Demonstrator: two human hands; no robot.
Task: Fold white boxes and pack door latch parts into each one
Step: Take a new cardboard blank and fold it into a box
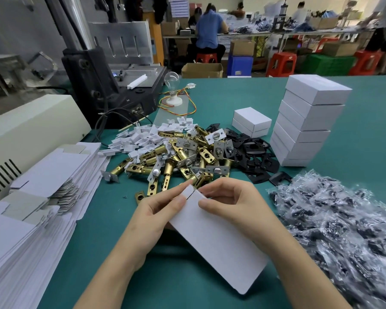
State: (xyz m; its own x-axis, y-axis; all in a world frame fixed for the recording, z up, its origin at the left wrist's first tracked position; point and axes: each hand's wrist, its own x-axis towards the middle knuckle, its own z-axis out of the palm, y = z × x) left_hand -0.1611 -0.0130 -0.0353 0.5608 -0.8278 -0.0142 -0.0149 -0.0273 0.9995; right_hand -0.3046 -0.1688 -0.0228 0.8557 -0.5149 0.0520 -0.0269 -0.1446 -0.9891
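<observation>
Both hands holding flat white cardboard box blank (216, 237) just on near side of heap of brass-and-steel latch bolts (176, 157). Left hand (156, 212) pinching far-end flap; right hand (230, 201) pinching neighbouring flap, thumb pressing panel. Judging blank light, thin, creasing easily, slightly slick. Gripping best at flap roots beside score lines, not mid-panel.

Both hands, left (156, 210) and right (230, 201), pinch a flat white box (214, 239) above the green worktop (187, 286), near piled latches (178, 157).
</observation>
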